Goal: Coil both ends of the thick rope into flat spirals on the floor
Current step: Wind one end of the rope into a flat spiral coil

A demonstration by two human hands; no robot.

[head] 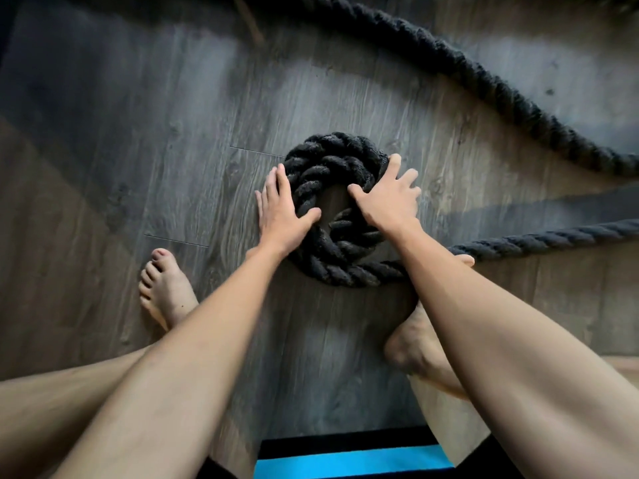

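Note:
A thick black twisted rope lies on the grey wood floor, one end wound into a small flat spiral [332, 167] of about two turns with a gap of floor in its middle. My left hand [281, 210] presses flat on the spiral's left side, fingers straight and thumb reaching inward. My right hand [389, 195] rests on its right side, fingers spread over the outer turn. From the spiral's near edge the rope [553, 238] runs off to the right, passing under my right forearm.
Another stretch of the same rope [484, 81] curves across the floor from the top middle to the right edge. My bare left foot [166, 288] and right foot [422, 340] stand close to the spiral. A blue and black mat [352, 461] lies at the bottom edge.

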